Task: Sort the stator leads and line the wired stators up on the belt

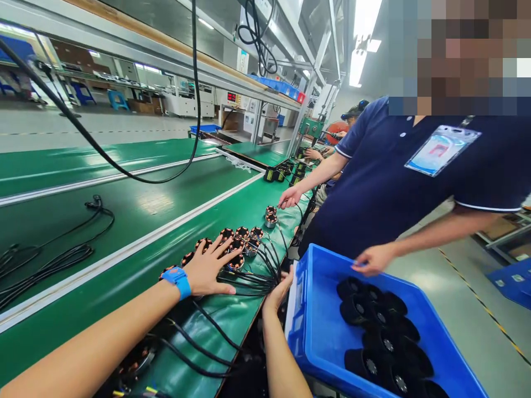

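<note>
My left hand (209,268), with a blue band (178,281) at its wrist, lies spread and palm down over several round motor stators (236,261) with copper windings. They stand grouped on the green bench top; some are partly hidden under my fingers. Black cables (253,282) run from these stators to the bench edge. There my right hand (279,292) is curled around the gathered cables, its palm partly hidden by them. Farther along, a co-worker's hand (291,196) is at the cable of two stacked stators (271,217).
A blue crate (309,309) holding several black round parts (388,345) stands right of the bench; the co-worker's other hand (375,260) is over its rim. More black cables (62,260) lie at left. A hanging cable (197,83) loops over the bench. Yellow-marked black parts (282,174) stand farther back.
</note>
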`<control>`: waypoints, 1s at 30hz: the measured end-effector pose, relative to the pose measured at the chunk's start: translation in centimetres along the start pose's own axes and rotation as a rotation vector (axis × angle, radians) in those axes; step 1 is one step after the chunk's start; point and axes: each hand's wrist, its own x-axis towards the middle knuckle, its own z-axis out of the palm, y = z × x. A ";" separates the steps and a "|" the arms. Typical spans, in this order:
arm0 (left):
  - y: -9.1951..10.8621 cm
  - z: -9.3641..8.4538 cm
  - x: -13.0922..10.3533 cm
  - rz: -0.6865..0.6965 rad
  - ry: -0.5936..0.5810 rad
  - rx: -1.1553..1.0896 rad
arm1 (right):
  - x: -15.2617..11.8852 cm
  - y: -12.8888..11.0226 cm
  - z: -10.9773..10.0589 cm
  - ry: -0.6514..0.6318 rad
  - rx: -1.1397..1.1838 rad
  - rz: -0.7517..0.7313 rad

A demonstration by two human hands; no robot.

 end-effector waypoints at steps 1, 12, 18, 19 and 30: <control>0.0 0.2 0.1 -0.011 0.004 -0.004 | 0.5 -0.2 0.1 0.010 -0.023 0.012; 0.1 1.2 4.3 -0.042 0.057 -0.057 | 4.1 -7.5 -3.8 -0.388 -0.684 -0.130; -1.2 0.8 6.8 -0.042 0.064 -0.069 | 7.6 -12.6 -4.6 -0.556 -1.080 -0.122; -1.2 0.7 7.2 -0.052 0.063 -0.071 | 8.4 -13.2 -4.4 -0.573 -1.113 -0.129; -1.9 0.2 14.0 -0.135 0.128 -0.111 | 16.7 -17.8 -0.6 -0.561 -1.272 -0.371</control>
